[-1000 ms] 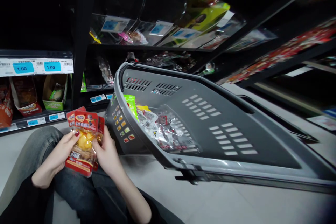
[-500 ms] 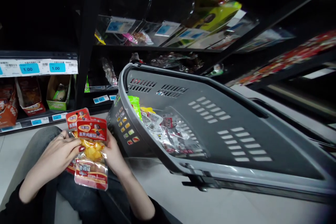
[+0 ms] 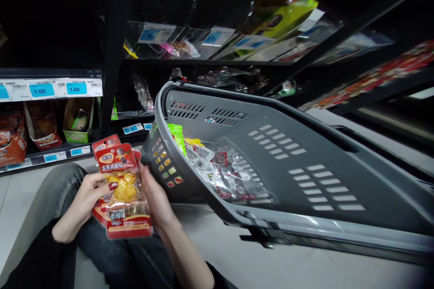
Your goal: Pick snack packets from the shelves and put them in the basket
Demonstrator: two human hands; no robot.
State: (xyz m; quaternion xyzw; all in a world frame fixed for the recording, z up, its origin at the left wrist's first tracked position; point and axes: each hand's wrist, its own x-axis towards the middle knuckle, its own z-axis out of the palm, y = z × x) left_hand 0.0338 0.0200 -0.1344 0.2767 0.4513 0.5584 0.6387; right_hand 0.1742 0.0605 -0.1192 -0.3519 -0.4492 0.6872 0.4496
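Several flat red snack packets (image 3: 122, 189) of boneless chicken feet are stacked in a loose fan above my lap. The front one faces me, with yellow pieces showing through its clear window. My left hand (image 3: 86, 196) is closed on their left side, its red-nailed thumb pressed over the front packet. Along their right edge lies my right hand (image 3: 158, 198), its thumb side toward me and its other fingers hidden, apparently behind the stack. Just right of the hands stands a grey shopping basket (image 3: 271, 158), tilted in view, holding clear packs (image 3: 237, 176) and a green bag (image 3: 178, 137).
At left, a low black shelf carries open display boxes, one red (image 3: 42, 124) and one green (image 3: 79, 122), under price labels (image 3: 42, 91). Hanging bags, including a yellow-green one (image 3: 281, 20), fill the shelves behind the basket. The basket's black handle fitting (image 3: 261, 235) juts toward me.
The packets have been shuffled: one has slid to the front, lower right, over the others. My left hand crossed over them, then drew back left. The view has shifted slightly left.
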